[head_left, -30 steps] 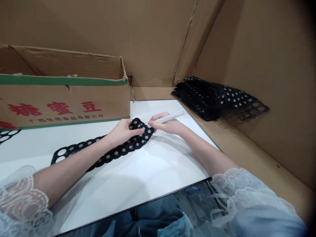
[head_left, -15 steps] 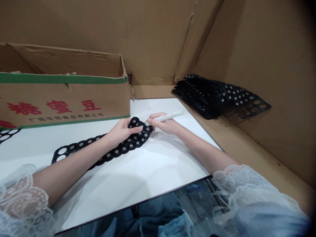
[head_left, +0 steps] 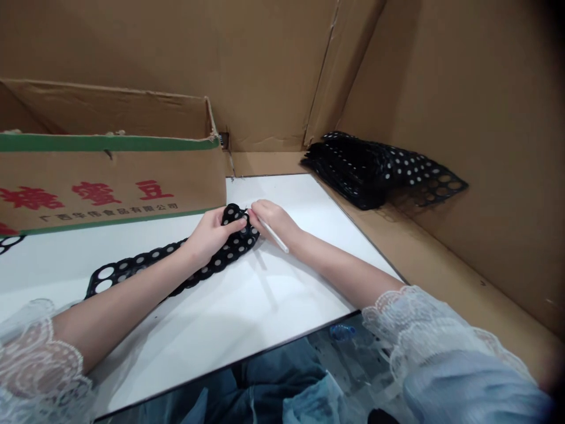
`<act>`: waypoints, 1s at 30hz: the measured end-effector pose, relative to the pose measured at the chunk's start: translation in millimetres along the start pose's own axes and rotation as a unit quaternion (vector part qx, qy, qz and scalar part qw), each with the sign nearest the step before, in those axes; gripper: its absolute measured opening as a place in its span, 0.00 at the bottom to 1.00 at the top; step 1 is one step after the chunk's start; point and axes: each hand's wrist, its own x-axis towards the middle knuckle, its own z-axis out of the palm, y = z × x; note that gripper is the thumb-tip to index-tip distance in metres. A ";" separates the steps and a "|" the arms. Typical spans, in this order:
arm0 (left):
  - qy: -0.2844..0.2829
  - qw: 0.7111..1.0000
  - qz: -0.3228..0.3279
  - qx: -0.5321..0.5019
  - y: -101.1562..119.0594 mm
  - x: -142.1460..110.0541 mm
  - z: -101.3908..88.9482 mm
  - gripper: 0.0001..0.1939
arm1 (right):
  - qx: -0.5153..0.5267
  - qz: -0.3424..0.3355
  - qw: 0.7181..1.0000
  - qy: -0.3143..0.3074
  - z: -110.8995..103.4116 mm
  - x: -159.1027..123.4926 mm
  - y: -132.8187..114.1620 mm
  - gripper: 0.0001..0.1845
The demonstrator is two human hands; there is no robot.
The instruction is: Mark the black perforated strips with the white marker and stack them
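Note:
My left hand (head_left: 216, 232) pinches the right end of a black strip dotted with pale round spots (head_left: 194, 271), thumb on top. The strip trails left across the white tabletop (head_left: 273, 300), partly beneath my left forearm, and ends in larger open rings. My right hand (head_left: 273, 221) is closed on a slim white pen-like tool (head_left: 274, 235), its shaft slanting down to the right. The tool's tip meets the strip's end beside my left thumb; the tip itself is too small to make out.
A cardboard box (head_left: 110, 182) with red lettering and green edges stands at the back left. Dark, dotted strips lie in a pile (head_left: 362, 168) at the back right. Cardboard walls (head_left: 265, 65) enclose the back and right. Part of another ringed piece (head_left: 9, 242) shows at the left edge.
My right hand has turned, swinging the white tool's shaft from pointing right and up to pointing down and right. My left hand keeps its hold on the strip. The view has shifted slightly.

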 end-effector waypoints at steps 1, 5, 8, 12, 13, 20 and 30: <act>-0.002 1.000 0.004 0.008 0.4 0.9 -0.6 0.17 | -0.005 0.004 1.000 0.004 -1.0 0.7 -1.4 0.14; 0.023 0.991 0.044 0.124 -3.2 5.4 -1.7 0.16 | 0.041 0.042 0.998 0.007 -9.0 -0.5 -8.0 0.14; 0.042 0.973 0.057 0.221 -7.6 6.9 -1.3 0.15 | 0.144 0.114 0.982 -0.044 -19.1 -4.4 -8.4 0.17; 0.035 0.971 0.061 0.229 -10.1 7.0 -1.8 0.14 | 0.260 0.169 0.943 -0.119 -33.0 -7.3 1.1 0.18; 0.035 0.972 0.061 0.223 -9.8 7.0 -2.2 0.14 | 0.276 0.173 0.936 -0.131 -35.4 -7.2 4.2 0.17; 0.027 0.981 0.042 0.186 -0.4 4.7 -4.3 0.17 | 0.331 0.176 0.916 -0.141 -38.1 -5.5 12.9 0.15; 0.021 0.990 -0.011 0.136 1.0 0.6 -5.2 0.17 | 0.451 0.211 0.855 -0.146 -36.2 -3.8 14.5 0.15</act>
